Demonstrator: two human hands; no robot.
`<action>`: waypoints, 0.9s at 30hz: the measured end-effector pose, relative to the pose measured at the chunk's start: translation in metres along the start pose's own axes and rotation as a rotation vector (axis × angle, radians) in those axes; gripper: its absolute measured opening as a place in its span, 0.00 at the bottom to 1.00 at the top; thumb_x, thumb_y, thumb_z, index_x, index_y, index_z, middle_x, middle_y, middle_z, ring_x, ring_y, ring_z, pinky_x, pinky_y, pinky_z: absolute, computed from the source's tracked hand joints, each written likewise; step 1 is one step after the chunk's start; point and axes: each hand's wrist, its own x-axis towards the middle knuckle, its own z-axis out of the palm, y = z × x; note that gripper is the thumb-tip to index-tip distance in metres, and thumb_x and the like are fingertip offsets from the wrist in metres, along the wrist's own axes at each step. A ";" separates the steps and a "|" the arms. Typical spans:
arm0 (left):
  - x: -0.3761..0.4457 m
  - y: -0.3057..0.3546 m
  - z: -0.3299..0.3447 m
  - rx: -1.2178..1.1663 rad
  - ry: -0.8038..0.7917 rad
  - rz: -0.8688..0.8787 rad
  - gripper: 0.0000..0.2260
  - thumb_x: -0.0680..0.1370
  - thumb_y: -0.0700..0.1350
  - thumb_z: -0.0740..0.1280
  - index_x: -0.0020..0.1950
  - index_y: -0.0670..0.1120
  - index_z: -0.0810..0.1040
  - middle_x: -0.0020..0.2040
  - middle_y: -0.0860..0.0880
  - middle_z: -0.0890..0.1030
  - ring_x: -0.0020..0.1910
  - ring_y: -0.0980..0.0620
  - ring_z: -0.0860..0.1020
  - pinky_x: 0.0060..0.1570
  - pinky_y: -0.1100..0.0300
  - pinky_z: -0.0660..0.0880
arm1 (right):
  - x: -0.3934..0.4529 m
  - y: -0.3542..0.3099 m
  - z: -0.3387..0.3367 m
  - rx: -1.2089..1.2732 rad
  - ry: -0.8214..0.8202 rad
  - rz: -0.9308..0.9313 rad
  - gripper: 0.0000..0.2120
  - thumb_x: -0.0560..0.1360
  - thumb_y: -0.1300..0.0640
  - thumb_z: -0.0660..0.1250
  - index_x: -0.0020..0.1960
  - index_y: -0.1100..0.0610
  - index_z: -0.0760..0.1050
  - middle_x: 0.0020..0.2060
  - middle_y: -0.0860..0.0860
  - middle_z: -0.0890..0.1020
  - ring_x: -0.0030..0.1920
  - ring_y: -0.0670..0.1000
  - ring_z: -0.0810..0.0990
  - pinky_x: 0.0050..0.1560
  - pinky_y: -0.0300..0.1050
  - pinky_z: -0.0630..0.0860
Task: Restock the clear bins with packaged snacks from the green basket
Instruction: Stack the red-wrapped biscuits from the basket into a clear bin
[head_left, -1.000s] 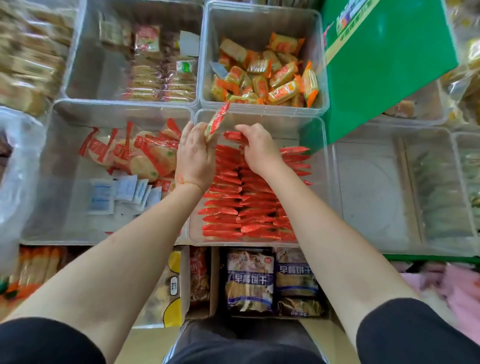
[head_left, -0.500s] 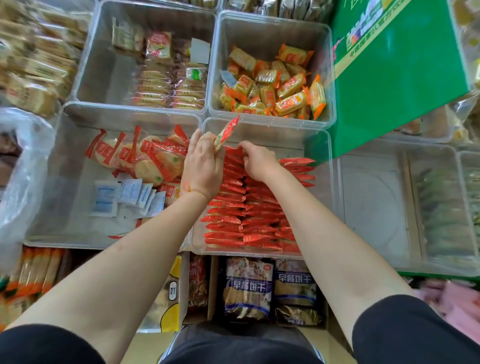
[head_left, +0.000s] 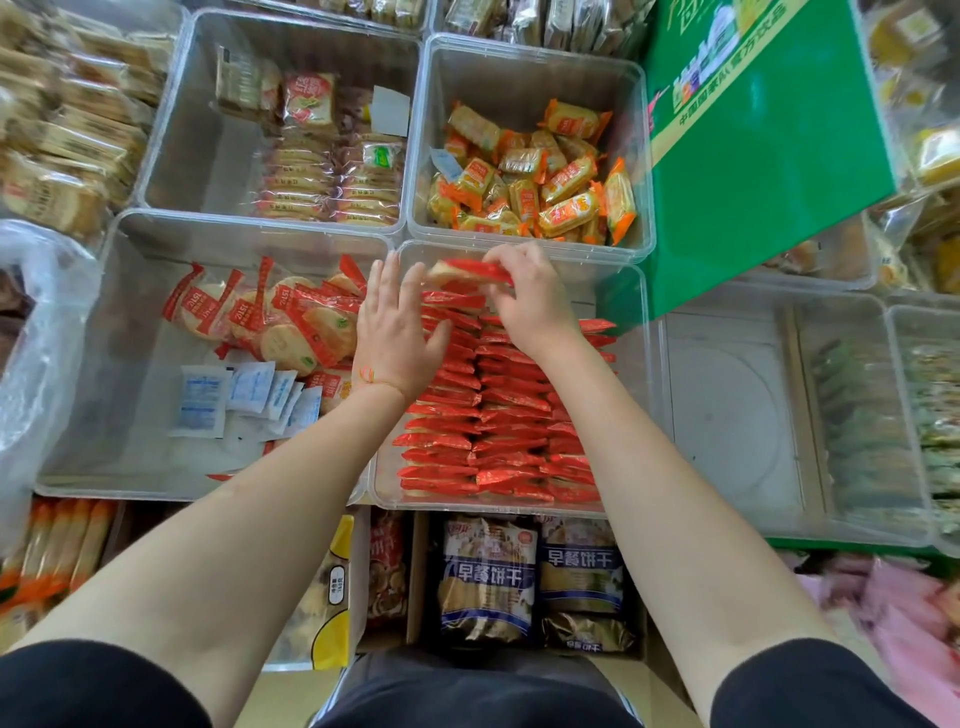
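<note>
Right hand (head_left: 530, 301) pinches a red snack packet (head_left: 470, 271), its far end hidden; left hand (head_left: 397, 332) spread open.

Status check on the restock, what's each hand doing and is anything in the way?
Right hand pinching a red snack pack over the far end of the centre clear bin. Left hand open beside it, fingers straight. Nothing blocking the rows of red packs.

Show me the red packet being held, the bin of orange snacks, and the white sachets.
red packet (head_left: 470, 271), head view, middle of wrapper
orange snack bin (head_left: 524, 67), head view, far wall
white sachets (head_left: 252, 387), head view, middle sachet
</note>
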 end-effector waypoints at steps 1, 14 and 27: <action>0.000 0.000 0.000 0.027 -0.018 -0.011 0.33 0.79 0.54 0.64 0.79 0.46 0.55 0.81 0.44 0.49 0.80 0.46 0.45 0.77 0.50 0.49 | -0.002 0.002 -0.003 -0.024 0.083 -0.005 0.08 0.78 0.60 0.66 0.58 0.56 0.78 0.53 0.53 0.77 0.51 0.53 0.78 0.49 0.49 0.78; -0.003 0.006 -0.006 0.038 -0.076 -0.033 0.38 0.75 0.52 0.64 0.80 0.44 0.50 0.81 0.44 0.47 0.80 0.47 0.45 0.78 0.50 0.50 | 0.012 0.008 0.052 -0.322 -0.163 0.053 0.12 0.80 0.66 0.57 0.59 0.61 0.76 0.51 0.59 0.76 0.50 0.63 0.78 0.45 0.50 0.72; -0.003 0.009 -0.009 0.000 -0.060 -0.030 0.36 0.72 0.43 0.63 0.79 0.43 0.55 0.81 0.42 0.50 0.80 0.44 0.47 0.77 0.49 0.51 | 0.007 -0.001 0.059 -0.412 0.139 -0.144 0.06 0.69 0.66 0.75 0.44 0.59 0.79 0.38 0.58 0.77 0.31 0.58 0.78 0.24 0.47 0.75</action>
